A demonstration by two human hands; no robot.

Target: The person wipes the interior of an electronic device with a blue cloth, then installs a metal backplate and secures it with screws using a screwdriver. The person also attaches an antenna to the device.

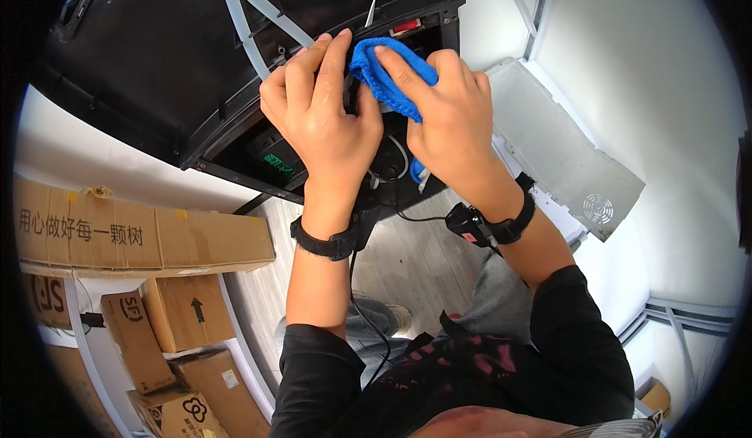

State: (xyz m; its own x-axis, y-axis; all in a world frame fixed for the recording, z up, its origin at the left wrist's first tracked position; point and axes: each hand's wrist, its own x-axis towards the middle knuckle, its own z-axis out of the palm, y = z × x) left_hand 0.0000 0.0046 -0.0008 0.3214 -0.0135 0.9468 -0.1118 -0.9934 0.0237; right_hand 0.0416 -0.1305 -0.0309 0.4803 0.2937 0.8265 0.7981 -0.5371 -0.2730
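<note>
A bunched blue cloth [395, 85] is pressed under the fingers of my right hand [454, 117], at the edge of an opened black machine [157, 54]. Close to its left, my left hand [325, 113] rests over the same edge, its fingers stretched out and its thumb apart from them. Below my hands the machine's inside shows a green-lit part [276, 162] and a few thin cables. What lies under the cloth and under my left fingertips is hidden.
Pale tubes [247, 23] cross the machine's top. A grey panel with a round vent [564, 140] leans at the right. Cardboard boxes [188, 313] sit on the left, with a long carton [157, 238] above them. Black straps with cables circle both my wrists.
</note>
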